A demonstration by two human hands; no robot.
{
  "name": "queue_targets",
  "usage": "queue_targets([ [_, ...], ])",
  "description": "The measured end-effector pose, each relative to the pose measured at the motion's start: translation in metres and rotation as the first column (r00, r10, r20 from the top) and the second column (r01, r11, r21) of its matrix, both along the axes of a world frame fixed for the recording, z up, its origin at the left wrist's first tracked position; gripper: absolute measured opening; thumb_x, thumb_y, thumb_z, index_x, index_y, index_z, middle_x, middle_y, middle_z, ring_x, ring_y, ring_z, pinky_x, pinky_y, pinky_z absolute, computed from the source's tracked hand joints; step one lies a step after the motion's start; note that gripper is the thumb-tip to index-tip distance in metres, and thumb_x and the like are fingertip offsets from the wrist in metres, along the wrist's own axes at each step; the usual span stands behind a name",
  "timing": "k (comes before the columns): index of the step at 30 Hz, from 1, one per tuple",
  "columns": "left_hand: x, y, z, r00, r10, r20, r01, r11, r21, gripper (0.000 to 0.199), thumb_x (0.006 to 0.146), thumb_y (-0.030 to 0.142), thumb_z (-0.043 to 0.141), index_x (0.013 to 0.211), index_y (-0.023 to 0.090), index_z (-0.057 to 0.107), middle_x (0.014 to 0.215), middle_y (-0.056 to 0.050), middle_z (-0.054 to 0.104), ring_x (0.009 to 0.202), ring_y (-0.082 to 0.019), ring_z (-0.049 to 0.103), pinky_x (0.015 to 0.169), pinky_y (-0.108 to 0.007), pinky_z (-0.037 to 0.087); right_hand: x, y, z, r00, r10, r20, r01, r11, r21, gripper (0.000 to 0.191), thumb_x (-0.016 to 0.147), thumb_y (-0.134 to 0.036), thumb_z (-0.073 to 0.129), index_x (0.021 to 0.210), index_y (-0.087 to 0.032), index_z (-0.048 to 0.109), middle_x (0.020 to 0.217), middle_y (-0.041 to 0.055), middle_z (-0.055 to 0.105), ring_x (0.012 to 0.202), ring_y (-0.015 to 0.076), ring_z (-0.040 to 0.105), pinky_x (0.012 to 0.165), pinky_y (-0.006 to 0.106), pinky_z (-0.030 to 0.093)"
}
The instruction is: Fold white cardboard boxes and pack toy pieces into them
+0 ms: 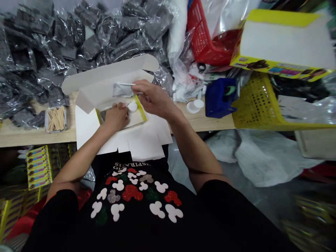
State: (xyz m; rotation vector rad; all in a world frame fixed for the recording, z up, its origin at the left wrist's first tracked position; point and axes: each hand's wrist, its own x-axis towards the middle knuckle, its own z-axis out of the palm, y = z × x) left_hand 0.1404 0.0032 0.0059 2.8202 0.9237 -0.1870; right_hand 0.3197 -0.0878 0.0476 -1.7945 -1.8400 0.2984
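An open white cardboard box (105, 75) with yellow inner edges lies on the bench in front of me. My left hand (117, 117) reaches down inside it, fingers bent together over something I cannot make out, beside a round white lid or jar (132, 107). My right hand (152, 98) is above the box's right side, fingers pinched on the end of a thin white stick. A small clear packet (123, 90) hangs or lies just under that stick, near the raised lid; whether they are joined is unclear.
Grey plastic-wrapped packs (91, 38) pile up behind. A tray of wooden sticks (56, 119) stands left. To the right are white discs (194, 105), a blue holder (220, 98), a red basket (202, 42), a yellow basket (254, 105) and a yellow-white carton (280, 42).
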Motion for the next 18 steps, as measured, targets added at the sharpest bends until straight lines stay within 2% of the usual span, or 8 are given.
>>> queue_targets([
  [3,0.010,-0.002,-0.003,0.999,0.037,-0.020,-0.037,0.999,0.016,0.039,0.100,0.015,0.047,0.128,0.009,0.074,0.130,-0.024,0.070,0.116,-0.037,0.070,0.089,-0.046,0.056,0.003,-0.002,-0.001,1.000,0.000,0.018,-0.001,1.000,0.013,0.058,0.094,-0.019,0.054,0.149,-0.033,0.061,0.152,0.0105,0.065,0.147,0.0321,0.056,0.123,0.061,0.047],
  [6,-0.005,0.012,-0.007,0.965,0.143,0.220,-0.124,0.987,-0.098,0.020,0.095,0.018,0.058,0.100,0.014,0.076,0.111,-0.017,0.077,0.101,-0.030,0.073,0.087,-0.040,0.055,0.012,-0.006,-0.006,1.000,0.003,0.007,-0.003,0.998,0.057,0.057,0.093,-0.016,0.050,0.147,-0.031,0.062,0.152,0.0108,0.065,0.148,0.0312,0.056,0.123,0.058,0.047],
  [8,-0.022,0.022,-0.008,0.842,0.320,0.435,-0.215,0.938,-0.273,0.009,0.088,0.019,0.063,0.084,0.018,0.071,0.094,-0.009,0.077,0.087,-0.024,0.071,0.081,-0.035,0.055,0.018,-0.007,-0.011,1.000,0.001,-0.006,-0.001,0.997,0.073,0.057,0.093,-0.015,0.049,0.145,-0.030,0.063,0.150,0.0100,0.066,0.147,0.0303,0.057,0.122,0.057,0.048],
  [10,-0.037,0.028,-0.011,0.650,0.501,0.572,-0.257,0.853,-0.455,0.007,0.084,0.020,0.064,0.077,0.020,0.065,0.083,-0.004,0.073,0.076,-0.018,0.067,0.073,-0.030,0.053,0.019,-0.007,-0.014,1.000,-0.001,-0.013,0.002,0.997,0.073,0.058,0.092,-0.014,0.049,0.145,-0.031,0.063,0.148,0.0094,0.067,0.144,0.0306,0.059,0.120,0.057,0.050],
  [11,-0.042,0.029,-0.012,0.562,0.556,0.612,-0.251,0.820,-0.515,0.008,0.084,0.022,0.064,0.076,0.020,0.063,0.080,-0.002,0.072,0.073,-0.017,0.065,0.071,-0.028,0.052,0.018,-0.006,-0.015,1.000,-0.002,-0.014,0.003,0.998,0.068,0.058,0.091,-0.014,0.050,0.145,-0.031,0.063,0.147,0.0093,0.067,0.144,0.0308,0.059,0.119,0.058,0.050],
  [13,-0.048,0.030,-0.015,0.447,0.586,0.676,-0.194,0.801,-0.566,0.010,0.084,0.025,0.065,0.076,0.021,0.060,0.082,-0.001,0.071,0.074,-0.015,0.064,0.071,-0.026,0.052,0.015,-0.004,-0.017,1.000,0.002,-0.012,-0.001,0.999,0.048,0.058,0.092,-0.015,0.050,0.146,-0.033,0.063,0.146,0.0092,0.068,0.142,0.0306,0.060,0.119,0.059,0.051],
  [15,-0.049,0.030,-0.017,0.404,0.567,0.718,-0.113,0.810,-0.576,0.014,0.084,0.027,0.067,0.077,0.022,0.057,0.086,-0.002,0.071,0.077,-0.015,0.065,0.074,-0.026,0.052,0.012,-0.002,-0.019,1.000,0.008,-0.008,-0.008,1.000,0.021,0.058,0.094,-0.017,0.049,0.148,-0.034,0.062,0.146,0.0090,0.068,0.142,0.0293,0.060,0.118,0.059,0.051],
  [18,-0.050,0.032,-0.018,0.425,0.534,0.730,-0.081,0.826,-0.558,0.017,0.085,0.026,0.069,0.076,0.022,0.054,0.080,-0.001,0.067,0.071,-0.014,0.061,0.070,-0.026,0.050,0.012,-0.002,-0.025,1.000,0.017,-0.017,-0.017,1.000,0.024,0.058,0.096,-0.018,0.048,0.150,-0.035,0.060,0.149,0.0090,0.067,0.143,0.0281,0.059,0.119,0.058,0.052],
])
